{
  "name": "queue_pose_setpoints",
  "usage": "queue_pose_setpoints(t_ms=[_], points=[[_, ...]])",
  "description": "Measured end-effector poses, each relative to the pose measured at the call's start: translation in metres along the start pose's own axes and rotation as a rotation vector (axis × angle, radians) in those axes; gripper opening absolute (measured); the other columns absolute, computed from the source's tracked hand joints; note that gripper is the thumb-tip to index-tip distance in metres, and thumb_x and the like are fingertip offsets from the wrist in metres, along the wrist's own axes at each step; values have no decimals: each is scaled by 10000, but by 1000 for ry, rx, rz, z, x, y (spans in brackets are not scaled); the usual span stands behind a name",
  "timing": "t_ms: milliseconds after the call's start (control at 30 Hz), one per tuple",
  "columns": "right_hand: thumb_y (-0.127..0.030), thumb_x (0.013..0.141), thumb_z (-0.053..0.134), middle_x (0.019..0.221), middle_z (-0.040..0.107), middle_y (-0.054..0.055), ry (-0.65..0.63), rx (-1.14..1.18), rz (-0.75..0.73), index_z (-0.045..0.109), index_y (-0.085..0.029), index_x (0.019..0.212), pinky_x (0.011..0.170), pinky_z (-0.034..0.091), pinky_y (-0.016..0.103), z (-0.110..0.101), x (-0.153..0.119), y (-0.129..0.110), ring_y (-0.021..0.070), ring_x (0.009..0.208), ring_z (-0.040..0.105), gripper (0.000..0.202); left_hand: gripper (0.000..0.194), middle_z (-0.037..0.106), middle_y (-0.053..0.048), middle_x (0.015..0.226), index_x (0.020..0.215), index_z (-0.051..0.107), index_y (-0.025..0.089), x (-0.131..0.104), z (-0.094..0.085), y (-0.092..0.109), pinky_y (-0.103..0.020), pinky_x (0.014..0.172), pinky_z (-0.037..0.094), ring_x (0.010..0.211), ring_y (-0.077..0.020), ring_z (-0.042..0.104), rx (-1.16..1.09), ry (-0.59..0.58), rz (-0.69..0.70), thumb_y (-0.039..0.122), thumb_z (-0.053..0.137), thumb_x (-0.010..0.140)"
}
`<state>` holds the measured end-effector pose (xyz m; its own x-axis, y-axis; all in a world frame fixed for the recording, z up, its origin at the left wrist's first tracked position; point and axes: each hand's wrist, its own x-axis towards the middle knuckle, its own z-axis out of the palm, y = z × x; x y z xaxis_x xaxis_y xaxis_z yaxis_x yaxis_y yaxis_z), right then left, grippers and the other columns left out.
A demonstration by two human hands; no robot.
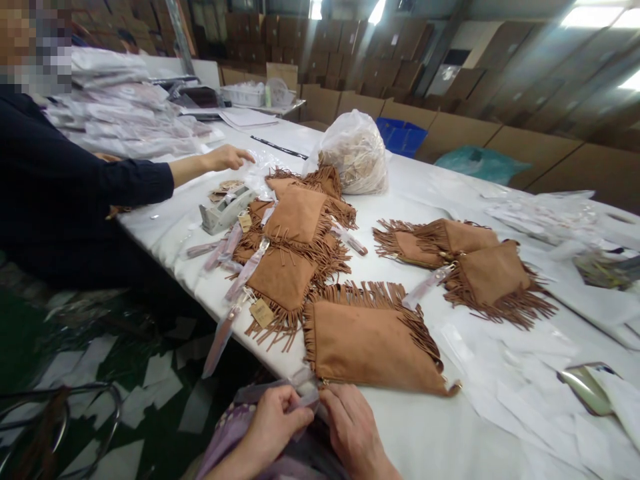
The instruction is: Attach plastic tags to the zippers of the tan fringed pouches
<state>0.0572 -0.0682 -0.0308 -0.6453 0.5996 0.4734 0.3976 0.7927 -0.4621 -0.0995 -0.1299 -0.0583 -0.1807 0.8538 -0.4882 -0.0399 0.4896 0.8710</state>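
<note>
A brown fringed pouch (373, 343) lies flat at the table's front edge, its zipper side toward me. At its near left corner my left hand (283, 417) pinches a strip of clear plastic wrap (306, 393) between thumb and fingers. My right hand (347, 423) is beside it, fingers bent against the pouch's corner; what its fingertips hold is hidden. Behind lies a pile of similar fringed pouches (295, 217) with plastic-wrapped straps and a tan tag (261, 312). More fringed pouches (493, 270) lie to the right, with a wrapped strap.
Another person's hand (230, 158) reaches over the table from the left. A tape dispenser (226, 210), a filled clear bag (354, 153), plastic-wrapped stacks (125, 113) and loose white sheets (525, 393) lie around. Cartons (450, 143) stand behind, with a blue bin (401, 135).
</note>
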Motion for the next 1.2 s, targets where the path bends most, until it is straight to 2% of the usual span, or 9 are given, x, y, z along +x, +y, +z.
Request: queue_pose_setpoints(t_ms=[133, 200, 333, 433, 567, 667, 833, 1067, 1200], points=[[-270, 924, 458, 797, 679, 47, 213, 156, 543, 624, -199, 982, 648, 486, 256, 1, -9, 2, 170, 707, 626, 189, 229, 520, 53, 490, 628, 464, 190, -5, -3, -5, -203, 449, 289, 444, -99, 444, -201, -78, -133, 236, 685, 587], [-362, 916, 467, 815, 688, 54, 203, 219, 734, 636, -190, 1039, 650, 486, 254, 0, -14, 1, 177, 700, 628, 271, 332, 547, 51, 516, 711, 468, 195, -8, -3, -10, -207, 451, 323, 439, -107, 471, -344, -177, -252, 302, 744, 562], [-497, 891, 448, 677, 665, 49, -42, 315, 840, 689, -186, 738, 615, 450, 249, 0, -21, -11, 181, 636, 587, 422, 511, 607, 19, 601, 891, 516, 185, -12, -1, -16, -235, 488, 376, 463, -128, 515, -414, -399, -373, 433, 796, 543], [-539, 846, 497, 616, 642, 45, -181, 356, 922, 672, -169, 661, 572, 411, 246, 3, -22, -24, 175, 601, 555, 449, 418, 565, 15, 586, 730, 524, 175, -13, -1, -14, -217, 489, 318, 479, -107, 460, -305, -436, -270, 502, 753, 604], [-563, 800, 528, 635, 626, 44, -270, 592, 968, 651, -141, 669, 558, 385, 246, 5, -21, -33, 173, 619, 534, 458, 451, 360, 49, 515, 569, 452, 190, -17, -5, -6, -231, 464, 187, 467, -91, 277, -17, -514, -101, 574, 515, 798], [-571, 773, 541, 575, 561, 17, -241, 724, 1065, 604, -137, 625, 520, 342, 240, 6, -21, -31, 143, 566, 467, 463, 423, 440, 21, 552, 613, 493, 195, -22, -8, 4, -246, 503, 245, 519, -128, 391, 205, -416, -6, 504, 388, 882], [-499, 681, 661, 489, 456, -24, -153, 636, 1164, 543, -148, 530, 488, 285, 234, 9, -16, -23, 104, 512, 376, 400, 331, 598, -8, 655, 683, 559, 207, -19, -6, 23, -257, 593, 329, 665, -179, 560, 352, -174, 195, 353, 368, 911], [-658, 703, 586, 453, 513, -23, -92, 840, 1247, 629, -146, 775, 388, 252, 220, 9, -13, -20, 95, 389, 383, 519, 148, 614, -10, 604, 645, 576, 175, 0, 6, 17, -235, 523, 388, 558, -165, 565, 115, -98, 67, 250, 530, 765], [-732, 710, 521, 384, 431, -44, -49, 830, 1261, 553, -173, 638, 358, 199, 219, 12, -12, -16, 76, 341, 326, 564, 46, 609, 6, 602, 658, 529, 179, 3, 6, 15, -226, 535, 404, 569, -158, 574, -3, -21, 38, 170, 572, 671]])
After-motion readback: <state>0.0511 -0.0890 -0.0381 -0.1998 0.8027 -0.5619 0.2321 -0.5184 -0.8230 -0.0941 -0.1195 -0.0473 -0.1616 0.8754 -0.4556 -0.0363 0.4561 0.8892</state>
